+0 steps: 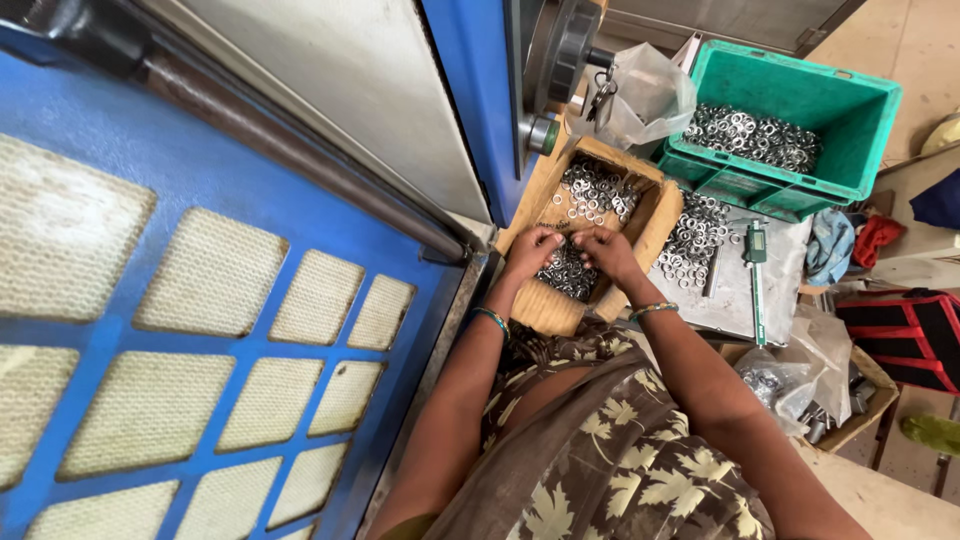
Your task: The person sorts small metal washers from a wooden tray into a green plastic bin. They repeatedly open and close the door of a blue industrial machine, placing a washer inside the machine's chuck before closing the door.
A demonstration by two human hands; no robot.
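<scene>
Small silver metal washers (pixel 592 195), loosely heaped, inside an open brown cardboard box (pixel 655 215), beside blue machine

Bare forearms, no sleeves below elbow. Thin green-and-gold bangle (pixel 492 319) on left wrist; matching beaded bangle (pixel 653 310) on right wrist. Below bangles, toward camera: brown draped garment (pixel 610 455), cream maple-leaf print, plain brown fold running diagonally across chest.

shiny metal washers (pixel 590 195), matt cardboard box (pixel 545 305)
</scene>
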